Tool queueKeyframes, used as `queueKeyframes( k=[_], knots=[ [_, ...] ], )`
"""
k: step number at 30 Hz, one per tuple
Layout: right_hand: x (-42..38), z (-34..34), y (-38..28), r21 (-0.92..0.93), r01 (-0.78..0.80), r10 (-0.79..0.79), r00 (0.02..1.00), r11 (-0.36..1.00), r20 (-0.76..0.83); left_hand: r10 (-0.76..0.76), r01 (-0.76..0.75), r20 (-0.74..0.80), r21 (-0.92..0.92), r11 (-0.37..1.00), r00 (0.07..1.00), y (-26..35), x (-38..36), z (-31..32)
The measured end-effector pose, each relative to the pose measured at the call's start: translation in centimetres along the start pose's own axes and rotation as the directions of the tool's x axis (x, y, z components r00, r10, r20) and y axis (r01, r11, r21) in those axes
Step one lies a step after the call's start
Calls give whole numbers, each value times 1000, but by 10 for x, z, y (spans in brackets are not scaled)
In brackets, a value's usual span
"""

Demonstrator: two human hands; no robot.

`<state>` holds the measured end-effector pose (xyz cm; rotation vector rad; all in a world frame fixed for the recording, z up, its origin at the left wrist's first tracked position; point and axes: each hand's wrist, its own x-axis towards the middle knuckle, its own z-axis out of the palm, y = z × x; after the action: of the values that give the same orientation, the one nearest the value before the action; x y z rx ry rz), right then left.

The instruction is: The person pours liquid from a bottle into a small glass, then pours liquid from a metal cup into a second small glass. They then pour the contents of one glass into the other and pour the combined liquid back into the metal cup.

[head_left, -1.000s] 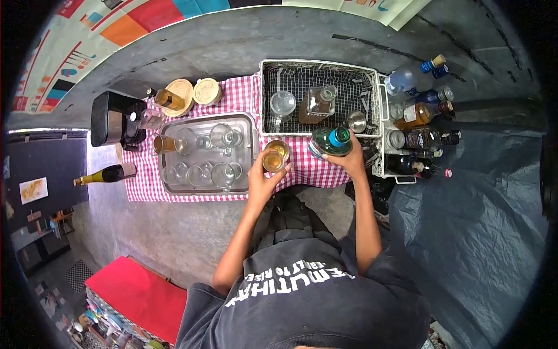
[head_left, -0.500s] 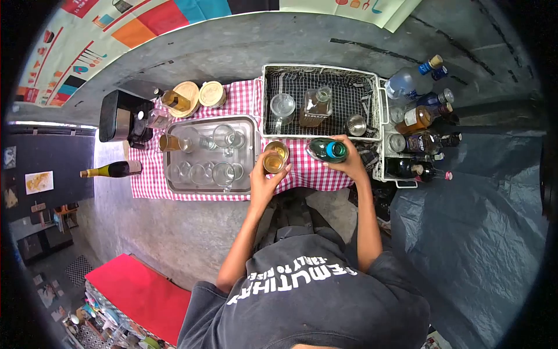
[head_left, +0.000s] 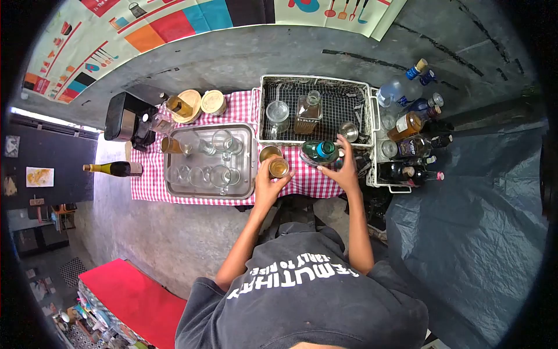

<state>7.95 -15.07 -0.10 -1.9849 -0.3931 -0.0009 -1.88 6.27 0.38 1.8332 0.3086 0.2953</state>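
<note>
Our left hand (head_left: 269, 187) is clamped on a small clear glass of amber liquid (head_left: 279, 168). Our right hand (head_left: 345, 173) has thumb and fingers spread beside the green glass bottle with blue neck band (head_left: 312, 153); can't tell if they touch. Bottle's on the pink-and-white checked cloth (head_left: 302, 181), near the white wire basket (head_left: 269, 141).

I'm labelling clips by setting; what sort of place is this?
Probably a small drinks station or home bar: bottles crowd a rack at the right, glasses fill a metal tray, and a wire basket holds a decanter.
</note>
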Motion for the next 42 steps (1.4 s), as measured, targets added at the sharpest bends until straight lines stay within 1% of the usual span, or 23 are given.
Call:
queueKeyframes(
  k=[1, 3, 4, 5, 7, 9, 10, 11, 12, 13, 14, 16, 17, 20, 23, 24, 26, 27, 29, 30, 34, 40, 42],
  knots=[
    [-4, -6, -6, 1, 3, -3, 1000, 1000, 4, 13, -14, 19, 31, 999, 1000, 2, -1, 0],
    [-13, -20, -16, -161, 121, -135, 988, 979, -79, -9, 10, 23, -16, 1000, 1000, -4, -2, 2],
    [-18, -22, -36, -93, 145, -162, 964, 985, -213, -31, 33, 33, -65, 997, 999, -6, -3, 3],
    [-26, -25, -38, -94, 145, -162, 964, 985, -211, -32, 34, 32, -66, 997, 999, -6, -3, 4],
    [-36, -33, -47, -154, 239, -258, 960, 959, -111, -44, 46, 35, -66, 997, 998, -5, -6, 5],
    [-36, -27, -72, -169, 332, -348, 935, 928, -71, -59, 63, 39, -109, 992, 998, -8, -8, 6],
    [-39, -25, -76, -146, 289, -285, 957, 946, 50, -72, 78, 41, -150, 986, 997, -9, -10, 5],
    [-41, -21, -77, -127, 277, -252, 951, 953, 180, -75, 81, 43, -151, 985, 996, -10, -11, 4],
    [-44, -14, -77, -71, 149, -122, 949, 986, 290, -52, 56, 42, -116, 992, 998, -9, -10, 3],
    [-47, -6, -75, -30, 12, 1, 915, 999, 403, -30, 33, 39, -80, 996, 999, -8, -9, 2],
    [-50, 3, -69, -30, 14, 0, 913, 999, 408, -32, 35, 35, -81, 996, 999, -6, -11, 2],
    [-55, 23, -57, -1, -47, 43, 911, 999, 410, -62, 65, 25, -176, 982, 998, -3, -13, 1],
    [-55, 30, -56, 2, -44, 39, 909, 999, 414, -63, 65, 19, -174, 983, 998, -3, -15, 0],
    [-49, 48, -47, -37, 96, -73, 915, 995, 398, -25, 30, 41, -129, 991, 999, -4, -18, -1],
    [-41, 63, -38, 29, 131, -132, 920, 991, 370, 47, -44, 47, -54, 998, 998, -3, -20, 0],
    [-39, 65, -38, 30, 137, -139, 916, 990, 375, 48, -46, 38, -55, 997, 998, -4, -21, 0],
    [-35, 70, -37, 21, 230, -224, 918, 973, 327, 68, -63, 38, -124, 990, 997, -9, -22, 2],
    [-34, 72, -37, 25, 235, -230, 914, 972, 333, 67, -63, 29, -123, 990, 997, -11, -22, 2],
    [-31, 75, -37, 16, 299, -292, 916, 954, 276, 107, -105, 29, -65, 992, 994, -14, -21, 1],
    [-31, 78, -37, 24, 295, -291, 920, 955, 263, 95, -91, 52, -70, 993, 994, -16, -21, 0],
    [-30, 82, -41, -4, 298, -287, 924, 955, 253, 111, -110, 8, -19, 994, 994, -26, -22, 2],
    [-32, 87, -37, 1, 306, -300, 933, 952, 198, 62, -59, 72, -46, 997, 995, -21, -23, -1],
    [-35, 88, -33, 0, 273, -267, 944, 962, 194, 51, -46, 125, -43, 998, 991, -21, -23, -2]
  ],
)
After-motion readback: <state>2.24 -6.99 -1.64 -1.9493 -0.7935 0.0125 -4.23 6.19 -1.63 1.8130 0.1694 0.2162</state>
